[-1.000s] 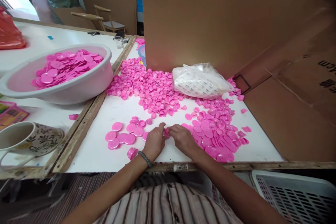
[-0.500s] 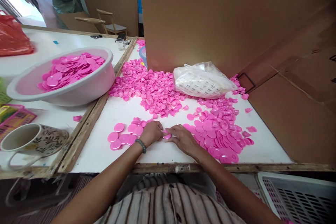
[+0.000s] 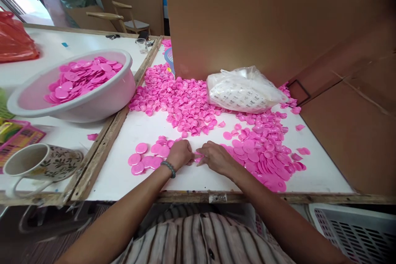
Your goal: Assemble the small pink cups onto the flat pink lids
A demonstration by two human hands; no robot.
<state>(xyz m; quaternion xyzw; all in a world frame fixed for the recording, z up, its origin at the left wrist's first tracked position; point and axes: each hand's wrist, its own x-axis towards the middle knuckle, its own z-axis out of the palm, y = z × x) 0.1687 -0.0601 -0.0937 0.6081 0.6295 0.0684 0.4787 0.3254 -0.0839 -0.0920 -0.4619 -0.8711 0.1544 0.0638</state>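
Between my two hands, low over the white tabletop, is a small pink plastic disc (image 3: 198, 157), partly hidden by fingers. My left hand (image 3: 181, 153), with a bead bracelet at the wrist, is closed and pinches the disc's left side. From the right, my right hand (image 3: 215, 156) grips the same disc between thumb and fingers. A group of round pink discs (image 3: 151, 161) lies just left of my left hand. Beside my right hand spreads a pile of flat pink discs (image 3: 262, 161) mixed with small cup-shaped pieces.
Many small pink cups (image 3: 185, 103) cover the table's back. A plastic bag of printed labels (image 3: 244, 90) leans near a tall cardboard sheet (image 3: 235, 20). Left of the wooden divider (image 3: 107, 144) stand a white basin (image 3: 102, 103) of discs and a floral mug (image 3: 58, 163).
The view has tilted down and shifted slightly. The disc stays between my hands and is a little more covered by the fingers; the right fingers are more bent.
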